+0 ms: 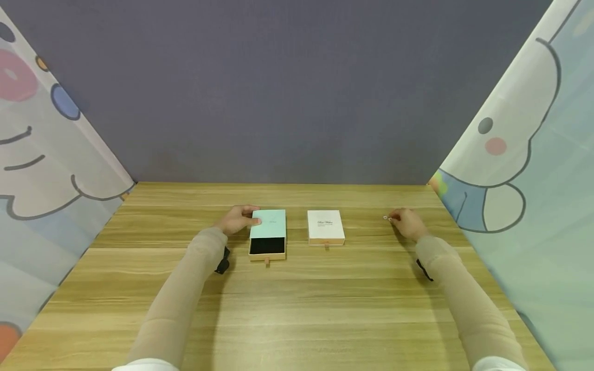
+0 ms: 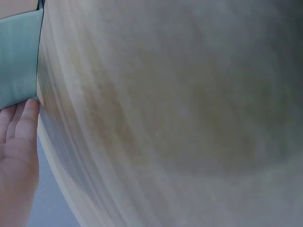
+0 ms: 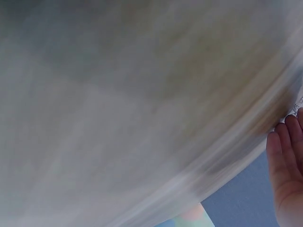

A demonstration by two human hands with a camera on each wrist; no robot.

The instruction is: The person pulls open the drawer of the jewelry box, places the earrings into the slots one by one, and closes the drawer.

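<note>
In the head view a mint-green drawer box (image 1: 269, 224) lies left of centre, its tray (image 1: 267, 256) with black lining slid partly out toward me. My left hand (image 1: 236, 220) grips the box's left side, thumb on the lid; in the left wrist view its fingers (image 2: 24, 125) lie along the box edge. At the right, two small shiny pieces (image 1: 385, 217), perhaps earrings, lie close together. My right hand (image 1: 407, 223) pinches at the nearer one with its fingertips. The right wrist view shows a sparkly bit (image 3: 298, 106) by the fingertips, mostly cut off.
A white drawer box (image 1: 326, 226) with dark lettering and a small pull tab stands closed between the hands. Wooden table (image 1: 306, 314) lies under everything. A dark grey panel (image 1: 287, 93) rises behind, and cartoon-printed curtains (image 1: 533, 170) flank both sides.
</note>
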